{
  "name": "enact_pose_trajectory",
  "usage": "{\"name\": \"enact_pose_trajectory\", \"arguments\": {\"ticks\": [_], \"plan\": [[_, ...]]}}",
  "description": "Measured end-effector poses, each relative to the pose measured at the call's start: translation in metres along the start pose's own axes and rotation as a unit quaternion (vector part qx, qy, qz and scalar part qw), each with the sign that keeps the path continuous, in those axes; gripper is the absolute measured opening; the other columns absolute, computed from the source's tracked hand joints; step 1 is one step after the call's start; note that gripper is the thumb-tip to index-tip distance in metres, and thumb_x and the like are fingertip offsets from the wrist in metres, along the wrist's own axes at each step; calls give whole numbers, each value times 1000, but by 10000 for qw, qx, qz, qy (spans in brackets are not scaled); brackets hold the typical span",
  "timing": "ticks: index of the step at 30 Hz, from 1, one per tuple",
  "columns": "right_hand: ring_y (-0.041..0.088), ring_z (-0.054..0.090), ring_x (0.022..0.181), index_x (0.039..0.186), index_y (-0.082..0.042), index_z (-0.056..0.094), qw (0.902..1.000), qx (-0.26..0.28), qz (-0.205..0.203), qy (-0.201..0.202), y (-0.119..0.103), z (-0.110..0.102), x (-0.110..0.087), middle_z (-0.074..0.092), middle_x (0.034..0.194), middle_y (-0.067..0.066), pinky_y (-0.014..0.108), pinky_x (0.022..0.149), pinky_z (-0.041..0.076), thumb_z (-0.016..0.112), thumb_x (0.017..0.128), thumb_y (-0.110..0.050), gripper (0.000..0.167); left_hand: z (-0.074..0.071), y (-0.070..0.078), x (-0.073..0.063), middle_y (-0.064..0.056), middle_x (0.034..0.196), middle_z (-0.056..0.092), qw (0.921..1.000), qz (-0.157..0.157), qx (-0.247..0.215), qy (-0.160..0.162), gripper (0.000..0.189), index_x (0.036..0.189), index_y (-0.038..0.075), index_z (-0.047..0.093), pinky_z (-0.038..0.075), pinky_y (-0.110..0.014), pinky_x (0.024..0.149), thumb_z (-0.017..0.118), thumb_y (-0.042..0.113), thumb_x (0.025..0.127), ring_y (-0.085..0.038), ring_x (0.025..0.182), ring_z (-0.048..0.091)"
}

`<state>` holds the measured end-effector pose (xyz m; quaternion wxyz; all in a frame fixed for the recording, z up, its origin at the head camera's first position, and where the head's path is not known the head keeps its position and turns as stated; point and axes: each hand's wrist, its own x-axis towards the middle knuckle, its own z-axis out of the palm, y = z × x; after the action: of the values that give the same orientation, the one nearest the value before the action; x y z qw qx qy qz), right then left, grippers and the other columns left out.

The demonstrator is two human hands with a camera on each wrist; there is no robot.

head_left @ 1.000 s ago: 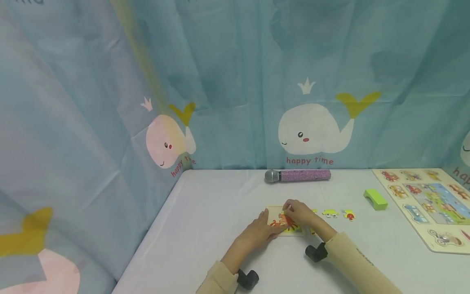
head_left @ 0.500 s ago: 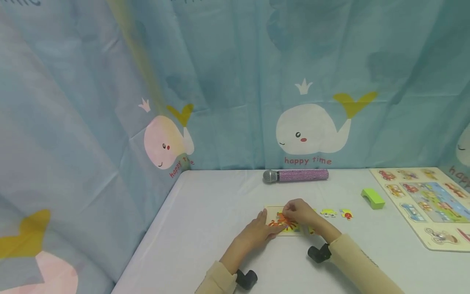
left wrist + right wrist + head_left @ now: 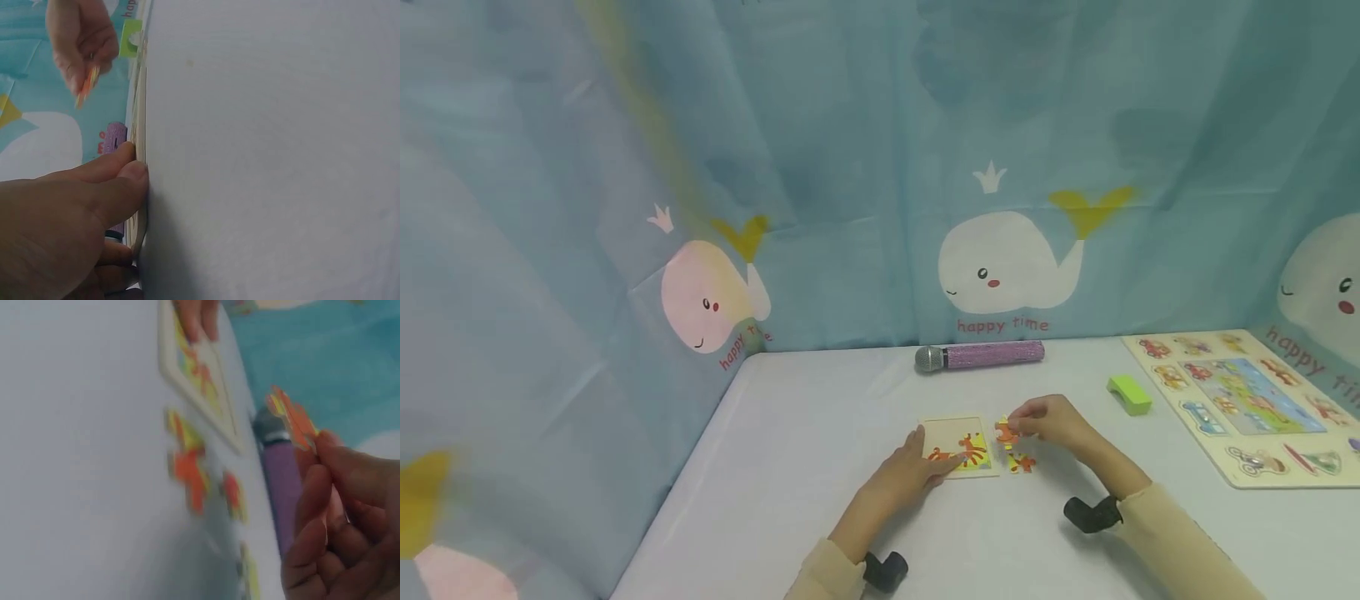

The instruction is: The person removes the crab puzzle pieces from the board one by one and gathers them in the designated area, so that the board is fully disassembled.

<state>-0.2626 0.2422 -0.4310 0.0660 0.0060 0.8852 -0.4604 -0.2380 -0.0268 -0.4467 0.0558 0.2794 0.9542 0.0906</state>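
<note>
A small wooden puzzle tray (image 3: 951, 427) lies on the table, with orange-and-yellow pieces (image 3: 973, 450) set along its lower part. My left hand (image 3: 901, 477) rests on its left side, fingers at the edge and thumb stretched across the pieces. Just right of the tray, my right hand (image 3: 1062, 427) pinches an orange-and-yellow puzzle piece (image 3: 292, 417) between thumb and fingers, raised off the table. Below it, a loose orange-and-yellow puzzle piece (image 3: 1021, 462) lies on the cloth. The right wrist view shows further loose puzzle pieces (image 3: 234, 495), blurred; in the head view the right hand covers them.
A purple glittery microphone (image 3: 992, 355) lies at the back of the table. To the right are a green arch block (image 3: 1129, 395) and a large wooden picture board (image 3: 1210, 442). A whale-print curtain (image 3: 850, 275) hangs behind the table and along its left side.
My right hand has moved right, off the tray, and now holds a puzzle piece above the table. The left hand stays on the tray. The head view has turned slightly right.
</note>
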Motion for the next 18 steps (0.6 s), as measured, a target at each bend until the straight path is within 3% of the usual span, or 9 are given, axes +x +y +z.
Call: {"name": "enact_pose_trajectory", "arguments": {"ticks": [8,18], "plan": [[12,51,71,90,-6,70,9989,-306,336,90,33,-33,-27,67,80,-2,26,61,44,71,79,-32,29,1,-6,1,-27,147,24,9997,242,-8,46,42,131,49,42,39,-49,101,48,33,94,-39,133,32],[13,50,67,82,-7,70,9947,-890,295,425,43,-25,-33,64,78,0,26,57,42,69,80,-20,13,1,-6,0,-26,148,24,9994,331,9,92,42,132,48,42,39,-51,100,49,33,93,-39,135,30]]}}
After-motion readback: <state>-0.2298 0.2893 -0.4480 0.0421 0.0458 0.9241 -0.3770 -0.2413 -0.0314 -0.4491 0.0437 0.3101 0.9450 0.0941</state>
